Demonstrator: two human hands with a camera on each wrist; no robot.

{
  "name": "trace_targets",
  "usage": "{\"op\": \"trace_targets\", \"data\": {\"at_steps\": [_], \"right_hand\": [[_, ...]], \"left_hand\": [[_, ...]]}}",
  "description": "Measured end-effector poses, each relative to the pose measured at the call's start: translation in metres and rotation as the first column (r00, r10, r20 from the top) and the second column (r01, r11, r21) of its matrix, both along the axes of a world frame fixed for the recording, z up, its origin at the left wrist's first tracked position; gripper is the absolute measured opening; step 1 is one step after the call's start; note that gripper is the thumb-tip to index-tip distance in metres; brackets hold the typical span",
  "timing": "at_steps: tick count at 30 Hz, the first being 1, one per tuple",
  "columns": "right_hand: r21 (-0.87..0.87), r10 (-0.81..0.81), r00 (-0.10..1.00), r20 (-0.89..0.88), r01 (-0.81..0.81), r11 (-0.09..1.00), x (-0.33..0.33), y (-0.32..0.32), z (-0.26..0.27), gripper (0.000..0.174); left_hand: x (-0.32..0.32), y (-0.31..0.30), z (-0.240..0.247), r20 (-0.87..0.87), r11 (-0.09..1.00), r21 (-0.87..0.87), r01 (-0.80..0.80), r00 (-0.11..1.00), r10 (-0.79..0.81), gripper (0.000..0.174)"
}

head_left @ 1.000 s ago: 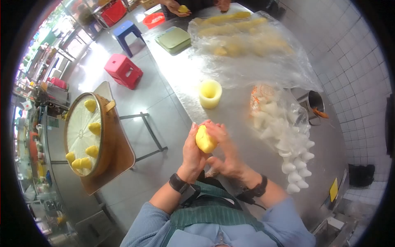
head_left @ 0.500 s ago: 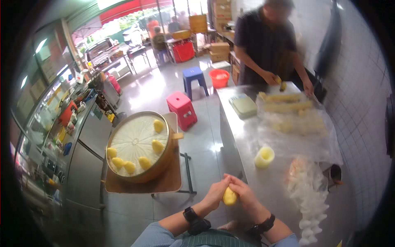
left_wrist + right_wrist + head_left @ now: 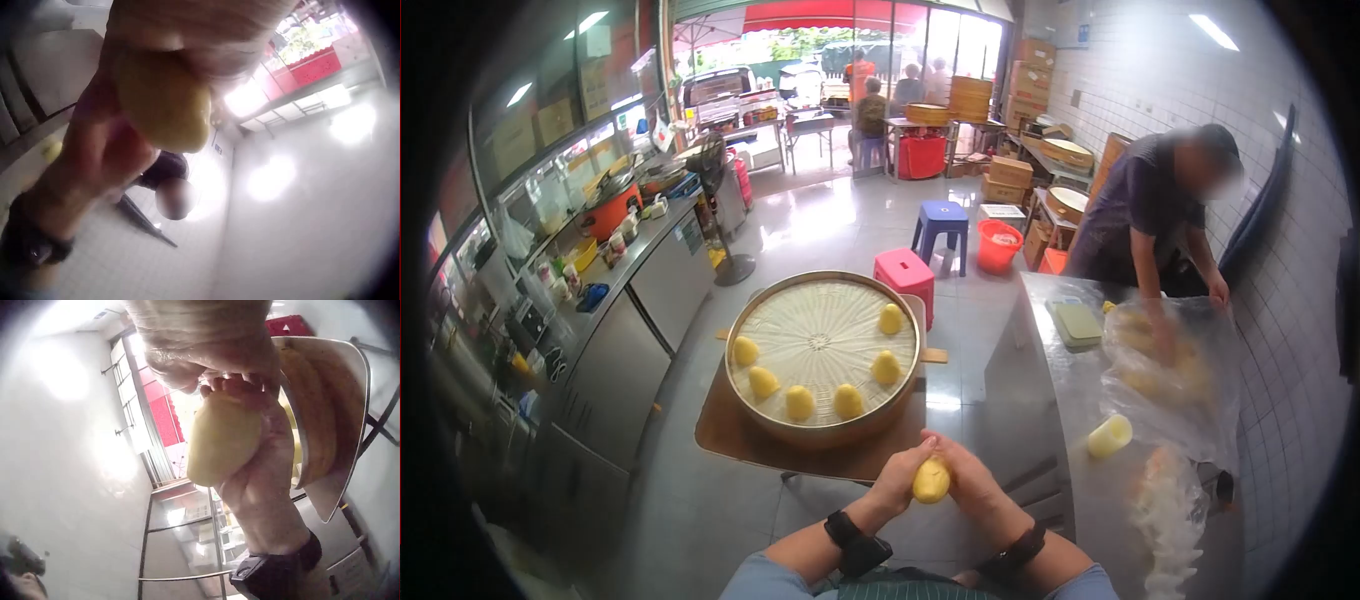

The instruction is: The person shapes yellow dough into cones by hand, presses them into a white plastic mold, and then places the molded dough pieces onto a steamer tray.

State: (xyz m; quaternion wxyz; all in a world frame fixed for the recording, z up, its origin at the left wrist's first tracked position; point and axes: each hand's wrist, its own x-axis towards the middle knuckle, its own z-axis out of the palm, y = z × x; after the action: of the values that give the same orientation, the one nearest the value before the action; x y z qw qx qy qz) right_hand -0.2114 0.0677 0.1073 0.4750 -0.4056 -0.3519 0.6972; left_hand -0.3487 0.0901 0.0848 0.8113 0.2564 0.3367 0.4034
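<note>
Both hands cup one yellow dough piece (image 3: 932,481) between them in the head view, just in front of the round steamer (image 3: 825,436). The left hand (image 3: 896,482) is curled along its left side, the right hand (image 3: 974,480) along its right, with fingertips meeting at the far end. The lump's smooth rounded end shows from between the palms. In the left wrist view the dough (image 3: 165,103) sits against the palm, and in the right wrist view the dough (image 3: 224,440) is held between both hands. Several yellow cone-shaped pieces stand around the steamer's cloth lining.
At the right is a metal table (image 3: 1040,350) with a pale yellow cup (image 3: 1110,437), a green scale (image 3: 1077,324), plastic-covered dough and white cones (image 3: 1168,535). Another person (image 3: 1145,205) leans over its far end. Pink (image 3: 905,275) and blue (image 3: 942,225) stools stand beyond the steamer.
The view has swung left and up, bringing the steamer near the middle. The hands, earlier apart around the dough, have closed together on it. The other person now bends and reaches under the plastic.
</note>
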Motion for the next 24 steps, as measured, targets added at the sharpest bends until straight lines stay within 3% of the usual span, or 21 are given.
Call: {"op": "trace_targets", "data": {"at_steps": [2,3,5,6,7,10,11,12,13,14,15,16,17,18,20,21,24], "right_hand": [[-0.161,-0.018,0.970,-0.241,-0.022,0.987,-0.004,0.009,0.005,0.040],[-0.160,-0.013,0.971,-0.239,-0.026,0.987,-0.012,0.011,0.002,0.040],[0.054,0.023,1.000,0.002,-0.023,0.998,-0.030,0.010,-0.006,0.041],[0.049,0.025,1.000,0.004,-0.025,0.998,-0.035,0.011,-0.009,0.041],[0.114,-0.001,0.994,0.112,-0.012,0.993,-0.039,0.012,-0.011,0.041],[0.204,0.003,0.953,0.304,-0.068,0.977,-0.047,0.015,-0.006,0.042],[0.234,0.012,0.921,0.389,-0.111,0.966,-0.047,0.018,-0.002,0.043],[0.132,0.039,0.959,0.280,-0.078,0.988,-0.049,0.024,-0.005,0.044],[0.018,0.041,0.985,0.166,-0.044,0.999,-0.049,0.032,-0.008,0.045],[0.045,0.061,0.997,0.045,-0.063,0.997,-0.045,0.036,0.003,0.046],[0.070,0.078,0.994,-0.079,-0.072,0.995,-0.041,0.039,0.010,0.048],[0.097,0.012,0.998,0.065,-0.018,0.995,-0.036,0.045,0.007,0.049],[0.150,-0.049,0.977,0.206,0.018,0.989,-0.033,0.051,0.003,0.050],[0.128,-0.045,0.979,0.198,0.020,0.992,-0.033,0.049,0.000,0.050],[0.321,-0.079,0.966,0.247,-0.005,0.947,-0.036,0.051,0.004,0.048],[0.320,-0.080,0.967,0.242,-0.002,0.948,-0.036,0.049,0.007,0.048],[0.638,-0.151,0.921,0.358,-0.124,0.760,-0.033,0.045,0.021,0.045]], "left_hand": [[-0.019,0.004,0.003,0.058,0.999,-0.009,0.040,0.998,-0.039,0.034],[-0.026,0.007,0.005,0.110,0.995,-0.011,0.094,0.990,-0.093,0.034],[-0.033,0.007,0.008,0.069,0.997,0.027,0.076,0.995,-0.078,0.031],[-0.036,0.006,0.008,0.040,0.997,0.063,0.047,0.998,-0.049,0.031],[-0.037,0.003,0.006,0.012,0.995,0.095,0.016,1.000,-0.017,0.030],[-0.042,0.004,-0.002,0.050,0.997,0.044,-0.066,0.997,0.063,0.029],[-0.047,0.006,0.002,0.036,1.000,0.007,-0.021,0.999,0.021,0.029],[-0.050,0.010,0.003,0.090,0.998,-0.062,-0.027,0.995,0.032,0.030],[-0.058,0.013,0.008,0.162,1.000,-0.011,0.020,0.987,-0.017,0.032],[-0.063,0.018,0.008,0.280,1.000,0.011,0.001,0.960,-0.004,0.032],[-0.073,0.021,0.013,0.392,0.996,-0.086,0.025,0.920,0.011,0.033],[-0.077,0.025,0.012,0.529,0.992,-0.108,0.061,0.849,0.005,0.033],[-0.080,0.022,0.020,0.411,0.960,-0.274,-0.053,0.896,0.167,0.033],[-0.079,0.022,0.025,0.396,0.937,-0.338,-0.083,0.891,0.222,0.032],[-0.077,0.026,0.027,0.377,0.923,-0.366,-0.122,0.887,0.266,0.031],[-0.074,0.027,0.028,0.372,0.923,-0.366,-0.122,0.889,0.266,0.031],[-0.065,0.032,0.039,0.396,0.909,-0.407,-0.085,0.880,0.260,0.032]]}}
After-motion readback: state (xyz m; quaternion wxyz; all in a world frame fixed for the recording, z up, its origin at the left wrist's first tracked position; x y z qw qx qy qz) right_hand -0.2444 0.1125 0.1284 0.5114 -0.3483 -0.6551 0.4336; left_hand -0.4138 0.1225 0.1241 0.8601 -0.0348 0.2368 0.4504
